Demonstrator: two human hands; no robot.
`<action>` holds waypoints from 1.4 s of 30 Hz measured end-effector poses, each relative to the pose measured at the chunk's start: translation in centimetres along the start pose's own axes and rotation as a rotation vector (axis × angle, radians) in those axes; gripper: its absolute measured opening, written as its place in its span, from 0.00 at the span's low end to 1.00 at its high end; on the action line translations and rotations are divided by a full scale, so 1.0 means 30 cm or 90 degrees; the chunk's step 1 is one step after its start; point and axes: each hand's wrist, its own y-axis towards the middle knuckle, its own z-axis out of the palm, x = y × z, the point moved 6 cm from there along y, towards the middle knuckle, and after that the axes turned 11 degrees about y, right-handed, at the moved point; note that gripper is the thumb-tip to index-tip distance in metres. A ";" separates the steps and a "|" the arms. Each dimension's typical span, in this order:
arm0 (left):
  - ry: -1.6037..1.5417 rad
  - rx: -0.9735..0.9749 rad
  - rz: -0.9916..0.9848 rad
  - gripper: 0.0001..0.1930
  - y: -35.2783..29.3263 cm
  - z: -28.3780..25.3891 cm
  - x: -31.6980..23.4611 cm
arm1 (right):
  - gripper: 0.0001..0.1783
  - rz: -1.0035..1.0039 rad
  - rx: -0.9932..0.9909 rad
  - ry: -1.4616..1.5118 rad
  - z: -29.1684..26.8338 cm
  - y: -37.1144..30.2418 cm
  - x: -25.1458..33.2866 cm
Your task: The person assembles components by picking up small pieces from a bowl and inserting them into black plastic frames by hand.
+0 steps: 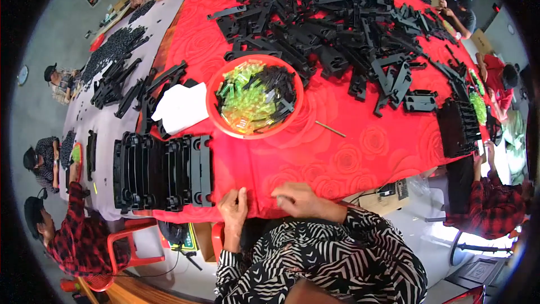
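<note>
My left hand [233, 206] is closed at the near edge of the red cloth, its thumb pointing up; whatever lies inside its fingers is hidden. A short gap to the right, my right hand [297, 199] has its fingers curled together toward the left one, slightly blurred. I cannot make out anything held there. Beside my left hand stands a neat row of black plastic housings [163, 171]. Beyond both hands sits a round red basin [300, 103] of small yellow-green clear parts [247, 98] and black pieces [281, 87].
A large heap of black plastic parts [337, 34] covers the far table. White sheets [183, 107] lie left of the basin, a thin stick [331, 129] right of it. Another stack of black housings [458, 126] stands at the right edge. Several people sit around the table.
</note>
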 end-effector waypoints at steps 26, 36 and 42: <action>0.127 -0.001 0.082 0.16 0.005 -0.002 -0.055 | 0.15 0.312 -0.546 0.224 -0.767 0.435 -0.342; -0.057 0.019 -0.063 0.09 -0.008 -0.022 -0.044 | 0.11 0.111 -0.409 0.258 -0.401 0.188 -0.017; -0.579 0.109 -0.187 0.21 -0.009 0.049 -0.128 | 0.19 -0.316 -0.077 -0.340 -0.005 0.074 0.124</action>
